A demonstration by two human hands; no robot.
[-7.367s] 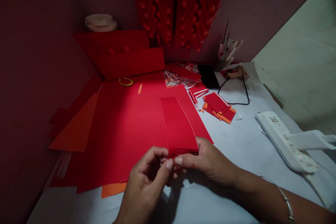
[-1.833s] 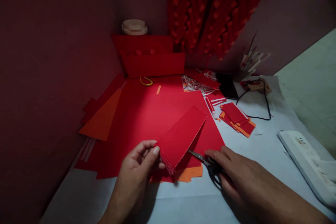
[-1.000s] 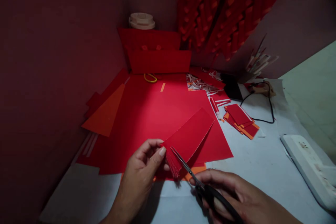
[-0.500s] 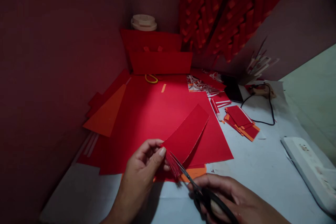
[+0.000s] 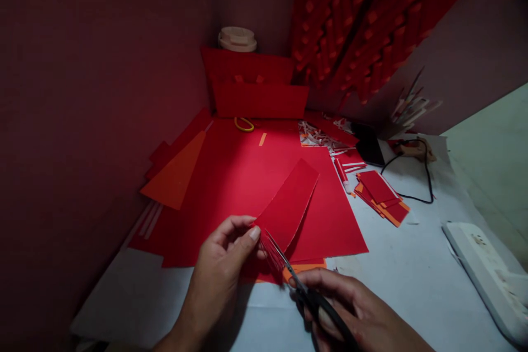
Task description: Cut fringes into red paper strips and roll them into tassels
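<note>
Between thumb and fingers, my left hand [image 5: 229, 256] pinches one end of a red paper strip [image 5: 289, 203]. That end is cut into a fine fringe [image 5: 273, 257], while the rest of the strip is uncut and slants away to the upper right. My right hand [image 5: 342, 305] grips black-handled scissors [image 5: 303, 292], their blades at the fringe, just right of my left thumb. Under the strip lies a large red sheet [image 5: 247, 176]. A bit of orange paper [image 5: 309, 267] shows below the blades.
An orange paper triangle [image 5: 179, 176] lies on the left. On the right are red and orange cards [image 5: 379, 192], a glue stick [image 5: 341, 170], paper scraps [image 5: 319, 135], a black cable [image 5: 431, 176] and a white power strip [image 5: 487, 269]. A yellow scissor handle [image 5: 244, 125] lies at the back.
The view has shifted slightly. The free end of the red strip has swung a little to the left, and the scissor blades look closer together at the fringe. Both hands keep their holds.
</note>
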